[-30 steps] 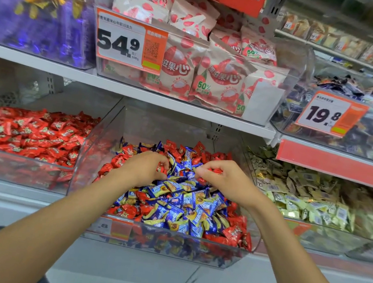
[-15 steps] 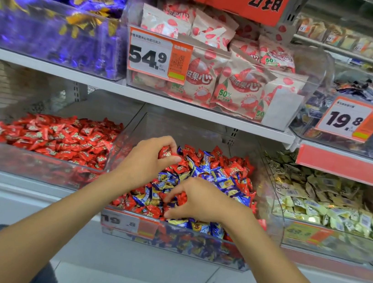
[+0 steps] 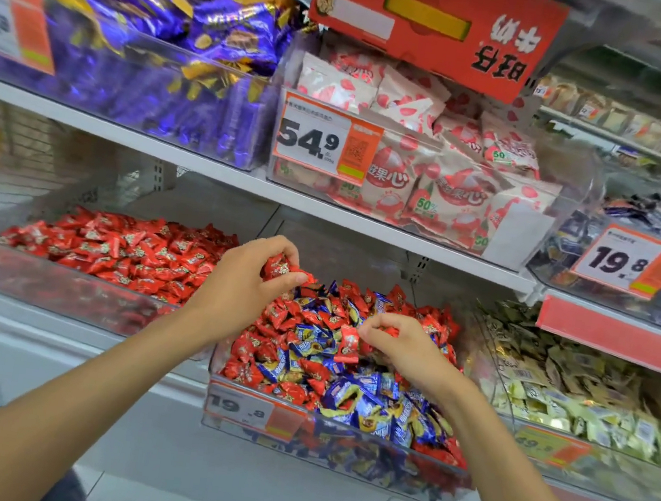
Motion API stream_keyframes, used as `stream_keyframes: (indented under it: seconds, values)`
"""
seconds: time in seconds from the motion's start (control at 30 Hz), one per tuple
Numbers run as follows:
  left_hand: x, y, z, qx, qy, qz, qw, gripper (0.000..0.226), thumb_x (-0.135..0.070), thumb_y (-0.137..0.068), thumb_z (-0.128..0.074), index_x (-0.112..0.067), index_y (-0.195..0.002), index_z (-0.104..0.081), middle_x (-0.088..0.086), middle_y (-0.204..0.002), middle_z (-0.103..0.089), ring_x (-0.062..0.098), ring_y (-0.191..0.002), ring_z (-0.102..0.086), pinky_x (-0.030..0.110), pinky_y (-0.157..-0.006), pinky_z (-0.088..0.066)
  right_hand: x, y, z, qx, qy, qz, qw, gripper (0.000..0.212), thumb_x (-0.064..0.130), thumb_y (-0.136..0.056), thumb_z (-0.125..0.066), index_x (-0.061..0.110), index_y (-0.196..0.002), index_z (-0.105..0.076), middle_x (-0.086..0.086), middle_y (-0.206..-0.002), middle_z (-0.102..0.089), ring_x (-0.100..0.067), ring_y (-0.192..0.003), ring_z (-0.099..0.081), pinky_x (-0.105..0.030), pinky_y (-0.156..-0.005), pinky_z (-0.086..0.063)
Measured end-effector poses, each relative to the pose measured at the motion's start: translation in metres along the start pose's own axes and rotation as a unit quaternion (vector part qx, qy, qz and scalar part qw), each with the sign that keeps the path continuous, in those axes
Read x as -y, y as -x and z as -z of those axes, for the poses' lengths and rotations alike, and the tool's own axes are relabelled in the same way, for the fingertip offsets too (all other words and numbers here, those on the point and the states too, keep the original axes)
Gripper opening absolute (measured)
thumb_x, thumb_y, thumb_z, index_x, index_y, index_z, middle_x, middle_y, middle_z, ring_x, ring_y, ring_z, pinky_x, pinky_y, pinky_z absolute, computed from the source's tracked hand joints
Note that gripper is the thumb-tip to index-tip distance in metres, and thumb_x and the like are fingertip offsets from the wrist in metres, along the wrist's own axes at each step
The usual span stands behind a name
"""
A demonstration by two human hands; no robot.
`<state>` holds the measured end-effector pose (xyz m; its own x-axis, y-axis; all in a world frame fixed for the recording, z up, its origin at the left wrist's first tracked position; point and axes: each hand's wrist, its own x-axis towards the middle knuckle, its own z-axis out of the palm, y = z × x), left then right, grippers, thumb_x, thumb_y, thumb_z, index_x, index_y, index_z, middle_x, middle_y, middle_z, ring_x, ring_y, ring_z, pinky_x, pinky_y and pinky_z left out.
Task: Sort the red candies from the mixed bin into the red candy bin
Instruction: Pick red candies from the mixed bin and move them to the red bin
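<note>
Two hands [image 3: 248, 281], six clear bins [image 3: 60, 288], four legible price tags [image 3: 327, 143], one red sign [image 3: 433, 22].

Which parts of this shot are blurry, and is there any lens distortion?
Head view: the purple candy bags at upper left smear with motion blur; the left hand and mixed bin look sharper; the shelf edge bows, wide-angle distortion.

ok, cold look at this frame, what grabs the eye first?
Dead centre, the mixed bin heaped with red and blue candies, both hands in it: the left hand clutches red candies, the right hand pinches another. Left of it sits the all-red candy bin; above, the 54.9 price tag.
</note>
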<state>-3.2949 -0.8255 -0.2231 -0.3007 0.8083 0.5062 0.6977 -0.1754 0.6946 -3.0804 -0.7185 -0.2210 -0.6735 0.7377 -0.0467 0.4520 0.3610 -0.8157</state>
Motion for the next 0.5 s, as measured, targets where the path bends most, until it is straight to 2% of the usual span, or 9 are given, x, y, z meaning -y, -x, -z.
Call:
stream_keyframes:
  seconds: [0.13,0.27,0.33,0.4,0.5]
  values:
    - [0.022,0.0,0.023,-0.03,0.038,0.031,0.998,0.012,-0.028,-0.087,-0.065,-0.023,-0.082,-0.055,0.005,-0.069,-0.058,0.006,-0.047,-0.041,0.02,-0.049,-0.033,0.022,-0.007,-0.012,-0.063,-0.045,0.033,0.996,0.018,0.023,-0.095,-0.057,0.017,-0.08,-0.062,0.014,-0.053,-0.051,-0.004,-0.049,-0.046,-0.016,-0.049,-0.037]
    - [0.065,-0.009,0.065,-0.086,-0.021,0.08,0.993,0.013,-0.021,-0.087,-0.066,-0.016,-0.083,-0.055,0.003,-0.064,-0.049,0.008,-0.05,-0.041,0.018,-0.052,-0.034,0.062,-0.037,-0.048,-0.069,-0.075,0.102,0.99,0.019,0.021,-0.093,-0.059,0.021,-0.074,-0.062,0.004,-0.062,-0.051,-0.012,-0.058,-0.046,-0.021,-0.056,-0.038]
    - [0.089,-0.016,0.089,-0.103,-0.051,0.112,0.987,0.012,-0.018,-0.087,-0.066,-0.013,-0.086,-0.056,0.001,-0.061,-0.046,0.007,-0.05,-0.039,0.016,-0.051,-0.033,0.084,-0.064,-0.071,-0.055,-0.064,0.131,0.988,0.019,0.014,-0.091,-0.061,0.018,-0.073,-0.062,0.011,-0.057,-0.054,-0.005,-0.054,-0.046,-0.016,-0.056,-0.038]
    - [0.111,-0.023,0.11,-0.117,-0.077,0.132,0.981,0.012,-0.018,-0.087,-0.066,-0.012,-0.088,-0.056,0.003,-0.064,-0.05,0.017,-0.057,-0.044,0.022,-0.052,-0.031,0.106,-0.094,-0.096,-0.039,-0.039,0.151,0.987,0.019,0.008,-0.089,-0.062,0.015,-0.072,-0.062,0.013,-0.056,-0.057,0.004,-0.05,-0.048,-0.012,-0.056,-0.038]
    - [0.138,-0.033,0.132,-0.112,-0.109,0.161,0.975,0.015,-0.02,-0.086,-0.067,-0.009,-0.094,-0.061,0.009,-0.076,-0.058,0.023,-0.072,-0.051,0.028,-0.061,-0.027,0.124,-0.142,-0.134,-0.031,-0.005,0.162,0.986,0.016,0.013,-0.087,-0.066,0.017,-0.071,-0.063,0.006,-0.067,-0.06,0.005,-0.057,-0.049,-0.021,-0.065,-0.041]
